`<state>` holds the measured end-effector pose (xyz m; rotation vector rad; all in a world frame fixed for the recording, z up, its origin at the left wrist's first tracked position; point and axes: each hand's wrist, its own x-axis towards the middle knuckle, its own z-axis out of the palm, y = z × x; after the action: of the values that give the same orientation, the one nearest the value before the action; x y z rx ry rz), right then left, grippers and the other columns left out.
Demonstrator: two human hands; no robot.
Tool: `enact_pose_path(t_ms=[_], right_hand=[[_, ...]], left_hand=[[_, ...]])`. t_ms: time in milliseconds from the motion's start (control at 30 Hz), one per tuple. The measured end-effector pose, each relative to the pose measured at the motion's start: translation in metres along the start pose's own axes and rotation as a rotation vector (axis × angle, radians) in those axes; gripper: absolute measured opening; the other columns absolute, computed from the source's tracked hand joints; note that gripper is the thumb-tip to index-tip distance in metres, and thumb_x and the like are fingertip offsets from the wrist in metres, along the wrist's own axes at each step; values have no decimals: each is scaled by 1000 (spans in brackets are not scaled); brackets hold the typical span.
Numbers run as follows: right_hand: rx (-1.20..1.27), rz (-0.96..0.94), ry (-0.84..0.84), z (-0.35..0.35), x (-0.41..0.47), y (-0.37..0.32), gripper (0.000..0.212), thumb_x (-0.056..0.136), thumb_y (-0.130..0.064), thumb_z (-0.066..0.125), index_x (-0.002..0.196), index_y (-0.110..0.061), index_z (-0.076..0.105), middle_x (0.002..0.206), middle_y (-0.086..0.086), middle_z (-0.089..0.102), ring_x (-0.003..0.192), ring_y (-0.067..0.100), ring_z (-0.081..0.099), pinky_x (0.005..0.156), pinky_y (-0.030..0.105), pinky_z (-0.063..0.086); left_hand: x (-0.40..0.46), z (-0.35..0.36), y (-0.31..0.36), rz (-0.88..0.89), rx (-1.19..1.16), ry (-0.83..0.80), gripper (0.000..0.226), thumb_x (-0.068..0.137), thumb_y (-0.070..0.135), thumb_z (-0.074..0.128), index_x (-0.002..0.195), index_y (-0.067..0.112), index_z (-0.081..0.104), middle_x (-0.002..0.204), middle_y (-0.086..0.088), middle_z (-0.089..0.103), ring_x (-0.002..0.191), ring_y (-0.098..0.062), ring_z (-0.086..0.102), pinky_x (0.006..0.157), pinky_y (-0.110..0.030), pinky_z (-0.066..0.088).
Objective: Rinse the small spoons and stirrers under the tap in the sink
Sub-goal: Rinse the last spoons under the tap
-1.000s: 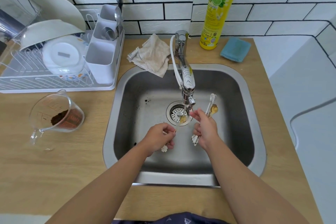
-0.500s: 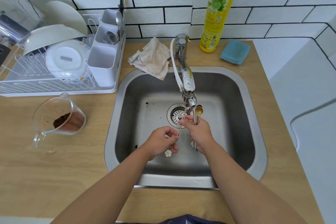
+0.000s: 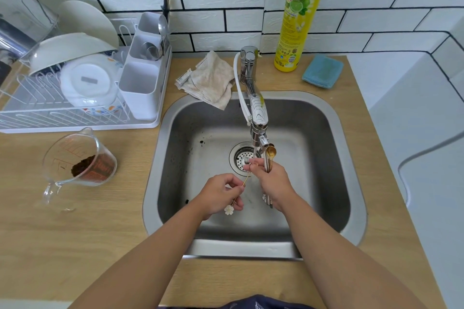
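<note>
Both hands work over the sink, just in front of the tap, whose spout ends over the drain. The left hand pinches a thin gold stirrer between thumb and fingertips; its flower end hangs below the hand, on the side away from the tap. The stirrer's long axis runs diagonally from that flower up toward the tap, and its far tip meets the fingers of the right hand, right under the spout. The right hand is closed around a bundle of spoons, gold bowl up beside the spout and handles sticking out below the palm. A thin stream seems to fall from the spout onto the meeting point, though it is faint. The right hand is nearer the water; I judge its fingers are placed to rub the stirrer's tip while the left hand steadies the other end.
</note>
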<state>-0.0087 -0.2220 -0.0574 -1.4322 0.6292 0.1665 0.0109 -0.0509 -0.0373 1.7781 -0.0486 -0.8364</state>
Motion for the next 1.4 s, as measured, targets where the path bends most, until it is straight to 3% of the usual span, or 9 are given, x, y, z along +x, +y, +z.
enact_pose_path(t_ms=[133,333,467,700,900,1000,1133,1267,1400], right_hand=[[7,-25,50,1,-2,-3,15,97,-29,69,98,-18,79,94,-11,81,88,-5,71,83,22,45],[34,33,-19,0,-3,-6,20,103,-26,60,105,-25,80,71,-20,71,43,1,41,44,18,33],[102,8,-7,1,-6,-10,14,93,-24,76,105,-19,74,93,-8,77,47,-4,55,47,14,39],[59,39,16,-4,-2,-6,22,102,-32,61,104,-19,79,57,-16,67,40,4,30,40,20,29],[83,-7,62,-1,-4,-11,11,87,-21,80,97,-16,79,68,-15,75,57,-5,65,59,15,45],[61,20,51,-1,-5,-13,21,100,-27,63,97,-15,80,63,-17,72,42,1,49,48,16,35],[135,-6,-101,0,-6,-13,16,99,-18,66,113,-21,73,104,-4,80,42,2,34,41,19,28],[179,6,-14,1,-6,-15,14,89,-19,79,96,-16,67,77,-4,69,41,3,36,40,20,30],[65,-65,32,-3,-5,-13,20,99,-27,67,93,-11,77,64,-13,69,43,-3,51,45,8,37]], left_hand=[[0,0,1,6,-12,-16,8,96,5,61,98,-2,63,71,-18,65,57,-23,68,57,-26,56],[3,-1,0,-5,-24,-28,15,99,10,57,105,-3,61,68,-14,68,59,-20,67,58,-22,53],[3,-1,-2,6,-10,-68,15,100,14,56,104,2,65,69,-8,68,60,-12,65,55,-18,48],[6,-2,-7,7,-7,-72,19,102,9,48,99,10,67,65,-1,58,60,-13,61,64,-24,56],[2,0,-3,2,-27,-95,20,103,8,45,98,9,65,67,-1,49,56,-9,50,66,-28,58],[0,3,3,-30,0,-79,20,103,8,41,99,9,61,69,-2,43,53,-9,42,54,-25,47],[-3,3,12,-101,-147,-78,22,106,13,35,101,10,55,69,1,36,49,-9,29,45,-22,28],[-5,3,19,-77,-129,-120,26,107,29,38,107,13,58,65,7,35,50,-9,25,45,-23,22],[-5,7,24,-63,-44,-127,28,105,41,38,107,19,56,60,8,34,48,-10,24,43,-21,22]])
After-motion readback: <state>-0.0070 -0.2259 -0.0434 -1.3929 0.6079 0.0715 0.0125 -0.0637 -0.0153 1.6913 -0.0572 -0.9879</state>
